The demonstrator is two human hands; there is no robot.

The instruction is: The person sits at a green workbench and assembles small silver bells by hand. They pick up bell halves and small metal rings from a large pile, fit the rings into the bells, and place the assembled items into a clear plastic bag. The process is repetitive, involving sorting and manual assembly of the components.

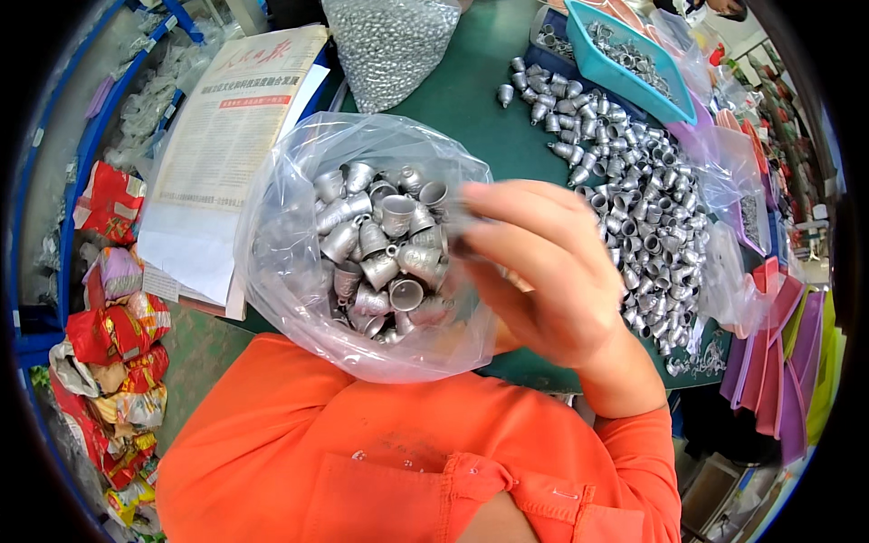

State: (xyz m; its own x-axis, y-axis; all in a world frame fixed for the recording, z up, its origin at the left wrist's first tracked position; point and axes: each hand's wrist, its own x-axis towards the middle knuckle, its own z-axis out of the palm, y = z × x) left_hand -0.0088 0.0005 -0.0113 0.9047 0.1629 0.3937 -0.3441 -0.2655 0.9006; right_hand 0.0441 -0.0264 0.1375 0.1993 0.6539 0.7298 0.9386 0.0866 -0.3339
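A clear plastic bag (281, 271) stands in front of me, its mouth spread wide, holding a heap of small silver bell-shaped metal pieces (396, 215) with loops on top. My right hand (548, 271) is over the bag's right rim, fingers curled together and blurred by motion. Something greyish shows at its fingertips, too smeared to name. Of my left hand (496, 337), only a patch of skin seems to show beside the bag's lower right; its fingers are hidden. Right of the hand, a large loose pile of the same bells (647, 217) covers the green table.
A turquoise basket (683, 107) of small metal parts stands at the far right. Behind the bag is a sack of silver beads (389, 54). Newspaper (226, 118) lies at left, near blue shelving (68, 163) and red packets (118, 326). Coloured strips (778, 362) hang by the table's right edge.
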